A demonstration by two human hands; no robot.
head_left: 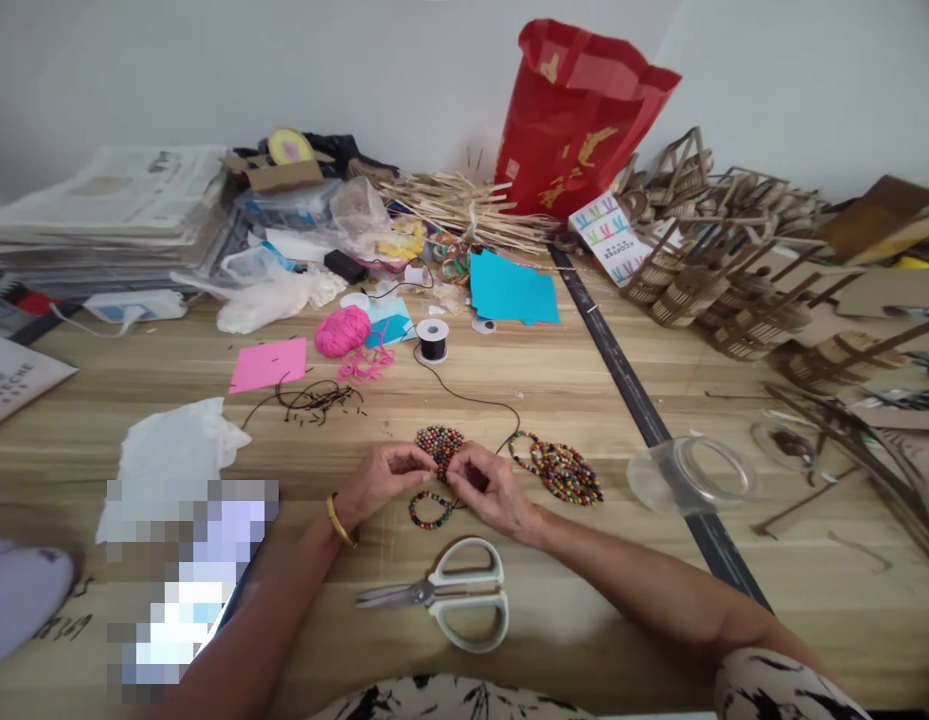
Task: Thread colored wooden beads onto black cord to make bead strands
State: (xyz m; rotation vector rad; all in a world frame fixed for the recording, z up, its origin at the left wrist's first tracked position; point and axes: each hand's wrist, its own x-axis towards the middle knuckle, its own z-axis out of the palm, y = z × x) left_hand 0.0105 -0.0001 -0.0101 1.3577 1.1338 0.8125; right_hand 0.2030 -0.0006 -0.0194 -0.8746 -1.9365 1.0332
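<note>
My left hand pinches thumb and forefinger together at a cluster of small multicoloured beads; what it grips is too small to make out. Close on its right, my right hand is closed, with black cord running into it from a white spool. Just below the fingertips lies a small loop of strung beads. Further right, a pile of finished-looking bead loops rests on the table. White-handled scissors lie open below my hands, blades to the left.
Black cord scraps, a pink paper square and pink yarn lie behind on the left. A phone is near my left forearm. To the right are a clear plastic lid and small woven baskets. A red bag stands at the back.
</note>
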